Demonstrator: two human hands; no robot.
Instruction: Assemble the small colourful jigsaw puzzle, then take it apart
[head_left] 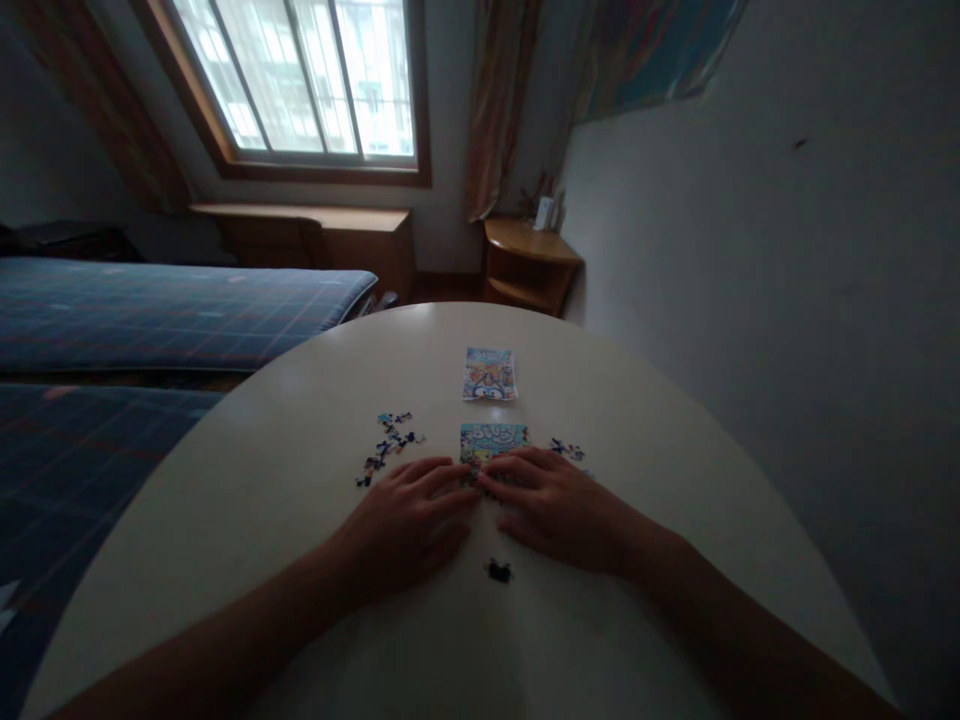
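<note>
A partly assembled jigsaw puzzle (493, 436) lies flat on the table, its upper part showing "BLUEY" lettering and its lower part covered by my fingers. My left hand (411, 515) rests at the puzzle's lower left, fingers stretched out and thumb apart, with the index fingertip touching it. From the right, my right hand (551, 503) reaches over the lower edge, fingers extended and fingertips on the pieces. The two index fingertips nearly meet. Closer to me sits a dark loose puzzle piece (499, 571). Whatever lies under the fingers is hidden.
Loose puzzle pieces (388, 443) are scattered left of the puzzle, and a smaller group of pieces (567, 449) lies to the right. Beyond is a printed picture sheet (490, 374). The round white table (337, 380) stands near a bed (187, 310) and a wall (712, 270).
</note>
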